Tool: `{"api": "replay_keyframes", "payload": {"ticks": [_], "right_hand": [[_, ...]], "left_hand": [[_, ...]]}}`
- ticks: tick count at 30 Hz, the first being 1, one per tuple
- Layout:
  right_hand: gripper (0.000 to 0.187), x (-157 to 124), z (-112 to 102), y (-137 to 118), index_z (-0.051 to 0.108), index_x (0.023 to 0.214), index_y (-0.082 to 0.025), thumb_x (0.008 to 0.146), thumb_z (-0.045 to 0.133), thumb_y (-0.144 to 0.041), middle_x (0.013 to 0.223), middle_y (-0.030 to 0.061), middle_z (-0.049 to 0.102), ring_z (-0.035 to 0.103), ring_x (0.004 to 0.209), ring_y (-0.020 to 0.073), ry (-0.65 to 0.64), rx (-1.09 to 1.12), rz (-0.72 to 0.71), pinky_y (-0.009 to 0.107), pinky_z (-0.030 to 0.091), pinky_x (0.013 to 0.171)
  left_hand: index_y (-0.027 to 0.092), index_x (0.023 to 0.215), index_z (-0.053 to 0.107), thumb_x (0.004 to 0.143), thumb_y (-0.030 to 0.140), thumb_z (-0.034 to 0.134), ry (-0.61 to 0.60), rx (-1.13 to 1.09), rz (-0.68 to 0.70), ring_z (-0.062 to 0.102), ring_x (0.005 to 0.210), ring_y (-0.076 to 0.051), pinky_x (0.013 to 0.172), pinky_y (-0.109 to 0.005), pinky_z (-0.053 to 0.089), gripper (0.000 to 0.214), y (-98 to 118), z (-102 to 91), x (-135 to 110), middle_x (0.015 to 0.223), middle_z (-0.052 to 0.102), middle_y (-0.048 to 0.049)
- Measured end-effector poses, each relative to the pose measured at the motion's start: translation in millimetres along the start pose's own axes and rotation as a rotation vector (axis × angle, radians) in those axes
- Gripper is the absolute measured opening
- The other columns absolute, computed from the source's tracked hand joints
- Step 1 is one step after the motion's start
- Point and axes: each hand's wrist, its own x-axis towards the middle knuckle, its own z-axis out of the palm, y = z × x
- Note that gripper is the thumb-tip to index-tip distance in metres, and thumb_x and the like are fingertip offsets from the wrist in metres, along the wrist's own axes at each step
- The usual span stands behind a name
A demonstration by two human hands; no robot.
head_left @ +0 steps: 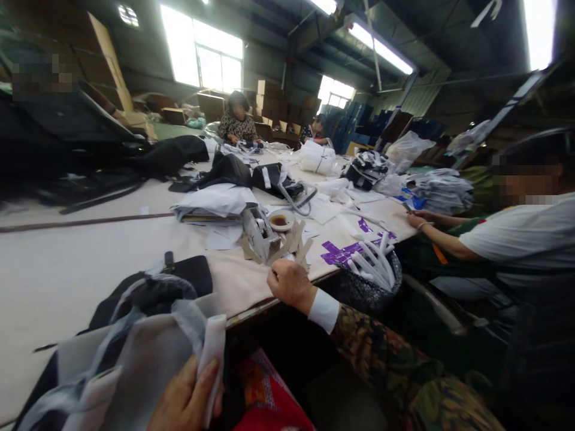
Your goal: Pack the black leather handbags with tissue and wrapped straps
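My left hand is closed on a white foam strip, thumb on its near face. Around it lies a dark bag with clear plastic film over its handle, and another white wrapped piece shows at lower left. My right hand is at the table edge with its fingers curled in; what they hold, if anything, is hidden. Just beyond that hand stands a tape dispenser, with grey-brown card strips beside it. A small dish with brown contents sits behind the strips.
A dark basket of white foam tubes hangs by the table edge, near purple tape. Papers, black bags and plastic bundles cover the far side. A co-worker sits at right; others work farther back.
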Motion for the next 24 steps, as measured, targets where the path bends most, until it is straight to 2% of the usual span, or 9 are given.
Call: {"api": "replay_keyframes", "payload": {"ticks": [3,5,6,8,11,13,15,19,24], "right_hand": [[0.024,26.4,25.8,-41.8,0.069,0.073,-0.014,0.090,0.053,-0.017,0.069,0.0059,0.070,0.065,0.063,0.0157,-0.105,0.116,-0.032,0.023,0.046,0.061],[0.025,42.3,36.7,-55.1,0.072,0.081,-0.014,0.094,0.050,-0.016,0.069,0.0033,0.071,0.064,0.057,0.0129,-0.167,0.167,-0.060,0.021,0.048,0.058],[0.025,48.5,39.3,-56.9,0.072,0.087,-0.014,0.095,0.048,-0.015,0.075,0.0042,0.073,0.066,0.060,0.0131,-0.183,0.175,-0.069,0.022,0.050,0.060],[0.025,57.5,40.1,-53.2,0.072,0.098,-0.012,0.096,0.048,-0.016,0.092,0.0105,0.074,0.071,0.079,0.0175,-0.190,0.154,-0.078,0.027,0.054,0.074],[0.022,65.3,39.0,-42.3,0.071,0.107,-0.012,0.092,0.056,-0.018,0.117,0.0190,0.069,0.066,0.109,0.0278,-0.227,0.065,-0.105,0.038,0.050,0.095],[0.022,68.5,42.3,-39.8,0.072,0.107,-0.012,0.087,0.065,-0.019,0.119,0.0205,0.067,0.064,0.111,0.0323,-0.297,-0.001,-0.124,0.042,0.049,0.096],[0.019,70.4,48.6,-42.1,0.074,0.101,-0.012,0.084,0.068,-0.019,0.113,0.0208,0.069,0.066,0.106,0.0337,-0.367,-0.062,-0.128,0.043,0.050,0.092],[0.014,69.7,57.4,-47.7,0.074,0.096,-0.014,0.087,0.063,-0.018,0.105,0.0169,0.071,0.066,0.102,0.0292,-0.438,-0.126,-0.132,0.041,0.050,0.090],[0.025,69.5,57.6,-44.4,0.070,0.110,-0.013,0.087,0.067,-0.023,0.120,0.0154,0.066,0.061,0.111,0.0275,-0.444,-0.113,-0.128,0.039,0.046,0.095]], "left_hand": [[0.023,0.077,0.059,0.093,0.068,0.037,-0.016,-0.010,0.016,0.061,0.057,-0.020,0.057,-0.028,0.046,0.053,-4.6,-2.9,-3.3,0.058,0.064,0.0000],[0.022,0.077,0.059,0.093,0.067,0.038,0.004,-0.015,0.023,0.061,0.056,-0.020,0.058,-0.028,0.046,0.052,-7.5,-6.2,-7.5,0.057,0.064,-0.0001],[0.022,0.078,0.058,0.094,0.067,0.039,0.021,-0.021,0.024,0.060,0.055,-0.020,0.059,-0.028,0.046,0.051,-8.4,-8.3,-10.1,0.056,0.064,0.0002],[0.022,0.079,0.058,0.094,0.065,0.039,0.048,-0.040,0.015,0.060,0.055,-0.019,0.060,-0.027,0.046,0.049,-8.9,-12.9,-15.4,0.056,0.064,0.0006],[0.022,0.079,0.058,0.095,0.063,0.040,0.050,-0.057,0.011,0.061,0.058,-0.020,0.061,-0.027,0.046,0.048,-8.6,-18.7,-20.5,0.059,0.065,0.0000],[0.022,0.079,0.057,0.096,0.062,0.040,0.030,-0.063,0.018,0.061,0.059,-0.020,0.062,-0.027,0.046,0.047,-9.2,-20.5,-21.3,0.060,0.065,-0.0004],[0.022,0.079,0.057,0.096,0.060,0.040,0.019,-0.086,0.026,0.061,0.057,-0.019,0.061,-0.028,0.046,0.045,-10.6,-20.9,-20.7,0.059,0.065,-0.0002],[0.022,0.079,0.056,0.097,0.058,0.041,0.011,-0.118,0.048,0.061,0.059,-0.020,0.062,-0.028,0.046,0.043,-14.0,-21.4,-20.2,0.061,0.066,-0.0007],[0.022,0.080,0.055,0.098,0.059,0.038,0.002,-0.118,0.046,0.061,0.059,-0.019,0.063,-0.028,0.046,0.044,-10.9,-24.3,-22.8,0.060,0.065,-0.0008]]}}
